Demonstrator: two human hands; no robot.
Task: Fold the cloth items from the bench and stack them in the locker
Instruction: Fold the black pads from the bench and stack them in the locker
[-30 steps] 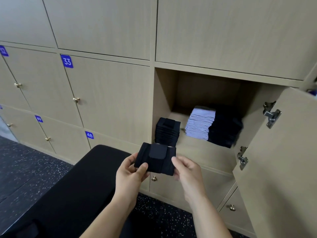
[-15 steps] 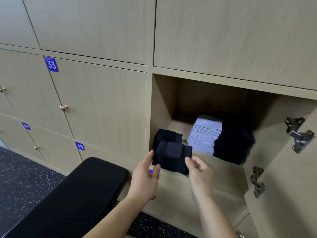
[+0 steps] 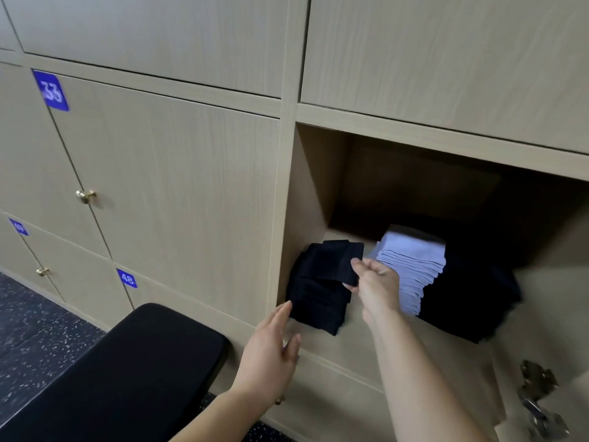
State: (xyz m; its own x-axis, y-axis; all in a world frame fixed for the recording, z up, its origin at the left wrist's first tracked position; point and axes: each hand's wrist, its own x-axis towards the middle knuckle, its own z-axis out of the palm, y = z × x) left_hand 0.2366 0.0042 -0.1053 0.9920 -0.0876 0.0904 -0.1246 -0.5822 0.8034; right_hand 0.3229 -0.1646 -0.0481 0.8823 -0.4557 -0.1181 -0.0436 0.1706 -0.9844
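My right hand (image 3: pixel 376 287) reaches into the open locker (image 3: pixel 314 186) and pinches a folded black cloth (image 3: pixel 338 258) by its right edge, resting it on top of the black stack (image 3: pixel 315 303) at the locker's left. My left hand (image 3: pixel 271 349) hovers open just below and in front of that stack, fingers apart, holding nothing. A stack of light blue cloths (image 3: pixel 414 266) stands in the middle of the locker, and a dark stack (image 3: pixel 468 298) sits to its right.
The black padded bench (image 3: pixel 127 368) lies at the lower left, close to the lockers. Closed locker doors with brass knobs (image 3: pixel 85 196) fill the left. The open locker's door hinge (image 3: pixel 538 400) hangs at the lower right. Dark speckled floor shows at the left.
Both hands carried the folded black cloth from in front of the locker onto the black stack inside. My left hand let go and dropped back; my right hand still holds the cloth.
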